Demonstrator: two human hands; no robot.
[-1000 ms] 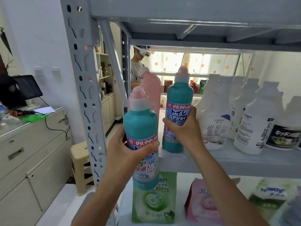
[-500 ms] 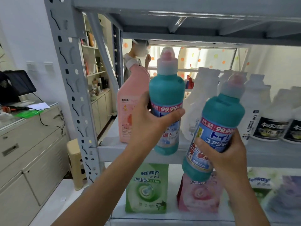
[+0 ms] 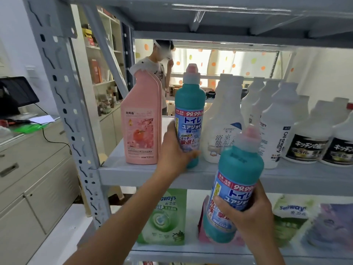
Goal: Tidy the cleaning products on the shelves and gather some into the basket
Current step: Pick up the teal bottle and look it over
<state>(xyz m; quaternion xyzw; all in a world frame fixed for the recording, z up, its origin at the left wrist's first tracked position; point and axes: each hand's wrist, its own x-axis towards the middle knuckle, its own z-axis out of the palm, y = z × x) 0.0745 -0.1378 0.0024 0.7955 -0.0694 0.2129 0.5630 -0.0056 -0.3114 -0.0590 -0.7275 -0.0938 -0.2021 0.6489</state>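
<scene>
Head view: in the last half second my left hand (image 3: 175,155) has set its teal plastic bottle with the pink cap (image 3: 190,111) upright on the grey metal shelf (image 3: 133,175), between the pink flat bottle (image 3: 141,127) and the white bottles (image 3: 221,131). My fingers are still curled round its lower body. My right hand (image 3: 248,213) grips the second teal bottle (image 3: 238,169) by its lower half, slightly tilted, in front of the shelf edge.

Upright (image 3: 63,104) and shelf (image 3: 133,173): grey painted metal, matt and smooth. Left teal bottle (image 3: 189,104) and right teal bottle (image 3: 238,169): smooth plastic with a slight sheen; labels glossy. Pink bottle (image 3: 141,121): matt plastic. White bottles (image 3: 223,119): smooth plastic, semi-gloss. Pouches (image 3: 168,217), lower level: glossy plastic film, creased. Curtain (image 3: 225,62), far: thin cloth.
</scene>
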